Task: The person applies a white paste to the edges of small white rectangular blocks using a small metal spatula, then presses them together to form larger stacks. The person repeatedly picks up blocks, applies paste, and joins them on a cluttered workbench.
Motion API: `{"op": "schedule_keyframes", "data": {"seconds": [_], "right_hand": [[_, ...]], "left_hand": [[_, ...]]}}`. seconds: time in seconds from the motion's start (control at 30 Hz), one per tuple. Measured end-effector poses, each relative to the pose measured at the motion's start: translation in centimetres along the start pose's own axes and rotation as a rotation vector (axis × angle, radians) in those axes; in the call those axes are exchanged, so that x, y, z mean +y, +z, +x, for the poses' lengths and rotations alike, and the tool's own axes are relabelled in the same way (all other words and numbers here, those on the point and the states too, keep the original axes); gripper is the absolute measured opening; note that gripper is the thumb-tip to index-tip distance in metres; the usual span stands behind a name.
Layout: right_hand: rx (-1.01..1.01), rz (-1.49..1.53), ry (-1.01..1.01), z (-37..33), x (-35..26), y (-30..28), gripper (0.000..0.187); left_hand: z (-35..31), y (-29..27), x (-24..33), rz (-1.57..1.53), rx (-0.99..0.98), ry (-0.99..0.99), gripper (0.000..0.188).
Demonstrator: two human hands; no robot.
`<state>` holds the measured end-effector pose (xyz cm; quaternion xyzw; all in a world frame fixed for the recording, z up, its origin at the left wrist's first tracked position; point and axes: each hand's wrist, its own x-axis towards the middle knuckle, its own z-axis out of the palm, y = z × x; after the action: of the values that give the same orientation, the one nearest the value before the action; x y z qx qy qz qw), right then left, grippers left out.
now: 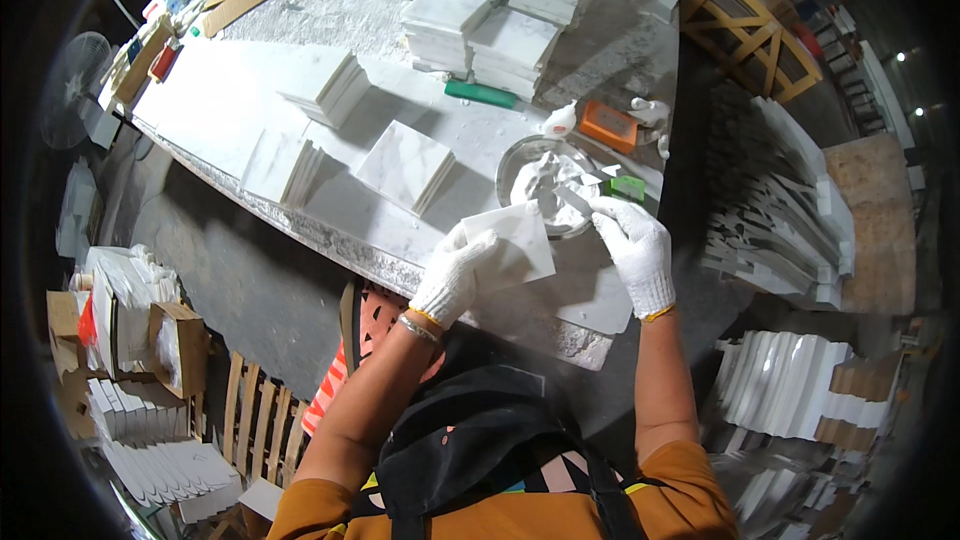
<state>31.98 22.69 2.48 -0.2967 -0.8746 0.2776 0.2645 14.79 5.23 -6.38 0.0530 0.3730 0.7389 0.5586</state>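
Observation:
In my gloved left hand (458,268) I hold a square white marble tile (520,250) by its left side, thumb on top, over the table's near edge. My gloved right hand (637,252) is closed on a scraper with a flat metal blade (575,203). The blade reaches over a round bowl (502,168) of white paste (545,178), close to the tile's upper right corner. The scraper's handle is hidden by my fingers. Beyond my right hand lies a small green object (627,188), and an orange block (607,127) sits behind the bowl.
Small tile stacks (407,165) stand left of the bowl on the white-dusted table (220,90); taller stacks (510,45) rise behind. A white bottle (560,119) and green block (480,93) lie near the bowl. Stone strips (770,200) are piled at right, a wooden pallet (262,415) lower left.

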Motion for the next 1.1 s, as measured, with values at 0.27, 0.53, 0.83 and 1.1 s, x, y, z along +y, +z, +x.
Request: {"op": "schedule_keyframes", "data": {"seconds": [0.27,0.53,0.83,1.1], "right_hand": [[0.063,-0.165,-0.020,-3.2,0.1,-0.5,0.020],[0.012,-0.247,0.037,-5.7,1.6,1.0,0.031],[0.206,0.034,0.322,-12.0,4.1,-5.1,0.032],[0.271,0.372,0.655,-20.0,5.3,-6.6,0.015]], "left_hand": [[-0.5,2.8,4.4,0.149,0.015,0.012,0.038],[2.4,10.9,10.4,1.809,-0.160,0.708,0.019],[1.5,10.0,7.9,1.144,-0.346,0.109,0.021],[4.2,12.9,-2.2,1.500,-0.736,0.143,0.024]]}}
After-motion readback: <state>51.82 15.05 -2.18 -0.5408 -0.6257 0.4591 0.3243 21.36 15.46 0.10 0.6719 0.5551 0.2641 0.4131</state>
